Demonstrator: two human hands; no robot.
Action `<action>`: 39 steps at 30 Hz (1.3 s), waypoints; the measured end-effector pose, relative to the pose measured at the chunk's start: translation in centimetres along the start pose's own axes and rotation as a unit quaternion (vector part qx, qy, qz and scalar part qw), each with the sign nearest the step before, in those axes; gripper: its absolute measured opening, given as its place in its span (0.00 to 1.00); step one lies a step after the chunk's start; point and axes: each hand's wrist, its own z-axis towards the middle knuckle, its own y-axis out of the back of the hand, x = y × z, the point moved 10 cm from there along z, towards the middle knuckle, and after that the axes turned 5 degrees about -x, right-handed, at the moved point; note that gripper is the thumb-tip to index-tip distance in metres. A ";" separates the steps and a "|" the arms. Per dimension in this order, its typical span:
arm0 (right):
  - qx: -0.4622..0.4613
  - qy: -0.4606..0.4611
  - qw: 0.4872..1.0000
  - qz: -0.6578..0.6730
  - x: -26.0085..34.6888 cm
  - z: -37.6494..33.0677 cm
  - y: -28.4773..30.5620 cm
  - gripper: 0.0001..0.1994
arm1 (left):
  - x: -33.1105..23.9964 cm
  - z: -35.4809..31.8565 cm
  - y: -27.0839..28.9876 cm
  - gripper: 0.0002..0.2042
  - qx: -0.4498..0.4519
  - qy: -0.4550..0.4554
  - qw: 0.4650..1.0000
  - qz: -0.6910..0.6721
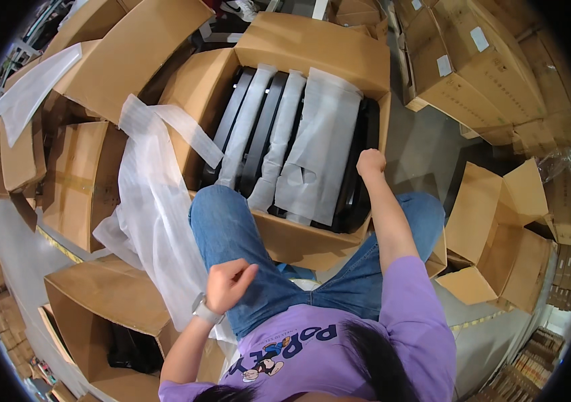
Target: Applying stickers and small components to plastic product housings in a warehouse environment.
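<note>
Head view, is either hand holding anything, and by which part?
Left hand: appears empty. Right hand, at the right side of the packed box: cannot tell whether it grips anything.

The scene was viewed from the person's head, on the near side of the open carton (299,240), with a wide fisheye lens pointed steeply down. The carton was seen from close above; the blue jeans (235,231) were caught at its near edge, and stacked boxes (483,84) to its right were bent toward the rim.

Bars (263,134) in a box (305,242), foam sheet (154,187) left, another carton (476,214) right.
</note>
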 end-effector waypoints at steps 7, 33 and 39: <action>-0.105 -0.044 0.993 -0.038 1.2 -1.4 -2.8 0.14 | -1.0 0.3 -5.0 0.12 0.039 -0.058 0.994 -0.082; 0.058 -0.131 0.985 0.097 -1.9 -8.7 -3.9 0.11 | 0.9 2.6 -13.7 0.14 0.086 -0.037 0.981 -0.170; -0.011 -0.137 0.987 0.085 -3.8 -12.1 10.0 0.11 | 3.7 3.6 -14.4 0.15 0.004 -0.012 0.995 -0.095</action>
